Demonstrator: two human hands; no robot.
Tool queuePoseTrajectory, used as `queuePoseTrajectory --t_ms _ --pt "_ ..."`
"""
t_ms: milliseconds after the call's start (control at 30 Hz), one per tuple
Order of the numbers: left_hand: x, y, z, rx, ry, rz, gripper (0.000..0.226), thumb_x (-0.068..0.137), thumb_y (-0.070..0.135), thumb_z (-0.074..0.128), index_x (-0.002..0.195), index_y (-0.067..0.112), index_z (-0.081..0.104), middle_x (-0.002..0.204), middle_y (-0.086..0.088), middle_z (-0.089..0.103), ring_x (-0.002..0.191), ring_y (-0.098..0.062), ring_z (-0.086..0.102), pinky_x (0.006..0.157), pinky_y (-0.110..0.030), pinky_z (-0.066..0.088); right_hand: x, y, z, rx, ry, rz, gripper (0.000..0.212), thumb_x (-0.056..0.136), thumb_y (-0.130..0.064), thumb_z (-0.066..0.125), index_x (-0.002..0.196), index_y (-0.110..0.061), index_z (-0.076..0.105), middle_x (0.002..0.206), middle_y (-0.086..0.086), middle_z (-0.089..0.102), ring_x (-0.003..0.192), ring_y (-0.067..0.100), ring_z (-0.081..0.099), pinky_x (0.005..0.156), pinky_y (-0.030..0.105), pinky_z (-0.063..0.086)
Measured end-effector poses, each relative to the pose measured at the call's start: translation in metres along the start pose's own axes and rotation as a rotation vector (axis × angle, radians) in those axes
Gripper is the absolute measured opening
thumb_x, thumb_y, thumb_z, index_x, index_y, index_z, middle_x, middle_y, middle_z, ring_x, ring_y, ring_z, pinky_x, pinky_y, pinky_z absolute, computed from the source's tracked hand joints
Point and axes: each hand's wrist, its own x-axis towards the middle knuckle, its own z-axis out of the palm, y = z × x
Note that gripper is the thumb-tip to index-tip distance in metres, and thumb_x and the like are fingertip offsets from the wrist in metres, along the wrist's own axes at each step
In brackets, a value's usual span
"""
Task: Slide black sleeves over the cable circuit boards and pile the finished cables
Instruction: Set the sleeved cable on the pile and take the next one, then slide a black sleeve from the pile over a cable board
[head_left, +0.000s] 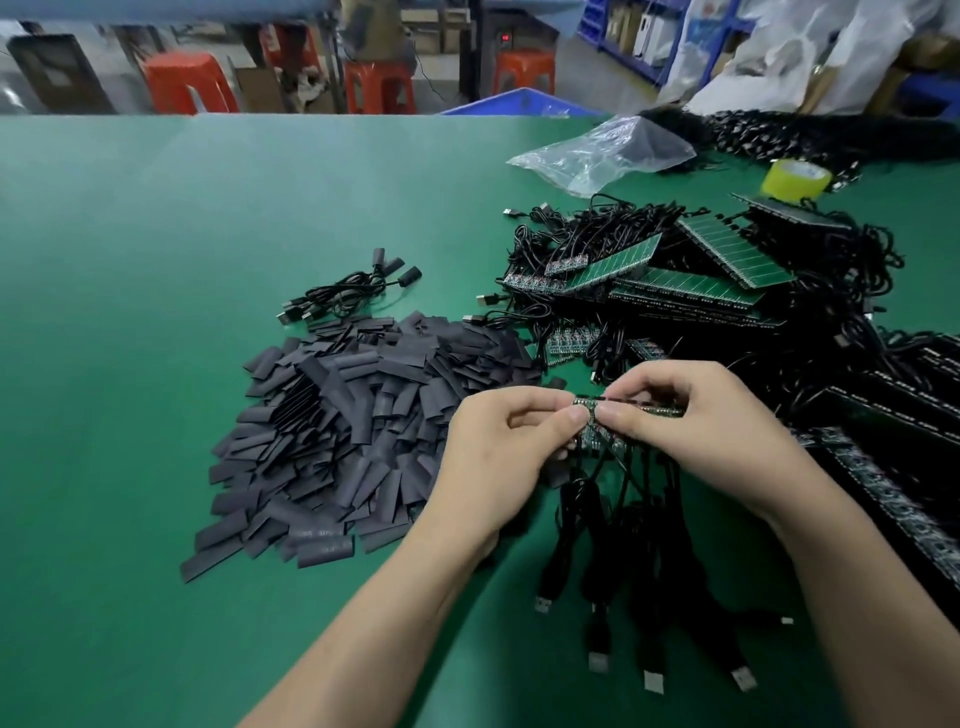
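Observation:
Both hands hold a strip of joined small circuit boards (654, 410) above the green table. My left hand (506, 452) pinches the strip's left end between thumb and fingers. My right hand (691, 415) grips the strip just to the right of that. Several black cables (639, 561) with USB plugs hang from the strip toward me. A big heap of flat black sleeves (353, 421) lies left of my hands. A small bundle of sleeved cables (353, 293) sits beyond the heap.
More board strips with tangled black cables (675, 270) are stacked at the right and along the right edge. Behind them lie a clear plastic bag (608, 153), a yellow tape roll (795, 179) and further cable piles. The green table (130, 312) stretches out to the left.

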Motion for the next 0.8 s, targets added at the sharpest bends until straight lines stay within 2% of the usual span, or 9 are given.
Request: queuePoseTrajectory --t_ms 133,233,400,500,667,800 --pt "-0.005 -0.002 -0.01 -0.112 0.012 -0.046 0.009 0.091 0.013 0.077 0.1 0.011 0.08 0.084 -0.005 0.079 0.07 -0.01 0.066 0.069 -0.019 0.054 0.003 0.001 0.009 0.249 -0.156 0.04 0.025 0.074 -0.052 0.085 0.084 -0.029 0.08 0.083 -0.003 0.077 0.079 0.007 0.071 0.084 0.03 0.049" --pt "-0.008 -0.003 -0.018 -0.164 -0.012 -0.087 0.015 0.091 0.014 0.076 0.104 0.009 0.079 0.096 -0.013 0.08 0.08 -0.013 0.069 0.073 -0.02 0.056 0.002 0.004 0.023 0.368 -0.162 0.081 0.024 0.072 -0.048 0.085 0.081 -0.027 0.08 0.076 -0.001 0.075 0.074 0.006 0.068 0.083 0.029 0.046" --pt "-0.011 -0.004 -0.034 -0.241 -0.1 -0.167 0.018 0.081 0.017 0.078 0.097 0.01 0.079 0.089 -0.007 0.079 0.073 -0.007 0.071 0.068 -0.016 0.056 0.004 -0.001 0.032 0.414 -0.212 0.073 0.024 0.073 -0.039 0.083 0.078 -0.017 0.077 0.074 -0.001 0.071 0.072 0.007 0.066 0.083 0.031 0.046" --pt "-0.011 -0.003 -0.041 -0.256 -0.14 -0.187 0.026 0.074 0.022 0.077 0.097 0.01 0.079 0.088 -0.006 0.079 0.073 -0.006 0.07 0.068 -0.016 0.056 0.006 -0.001 0.034 0.435 -0.26 0.061 0.018 0.075 -0.035 0.082 0.076 -0.018 0.077 0.073 -0.005 0.07 0.071 0.004 0.064 0.079 0.027 0.044" --pt "-0.011 -0.007 -0.045 -0.3 -0.155 -0.224 0.03 0.074 0.021 0.077 0.101 0.006 0.077 0.089 -0.007 0.078 0.071 -0.007 0.07 0.067 -0.016 0.055 0.01 0.0 0.037 0.442 -0.301 0.041 0.021 0.075 -0.037 0.085 0.074 -0.019 0.076 0.072 -0.003 0.069 0.07 0.004 0.063 0.072 0.011 0.047" --pt "-0.011 -0.007 -0.048 -0.308 -0.152 -0.236 0.034 0.074 0.02 0.075 0.104 0.002 0.076 0.089 -0.008 0.078 0.07 -0.008 0.069 0.066 -0.016 0.056 0.012 0.001 0.041 0.485 -0.325 0.032 0.012 0.076 -0.029 0.081 0.071 -0.021 0.075 0.069 -0.003 0.068 0.066 0.003 0.061 0.069 0.011 0.047"
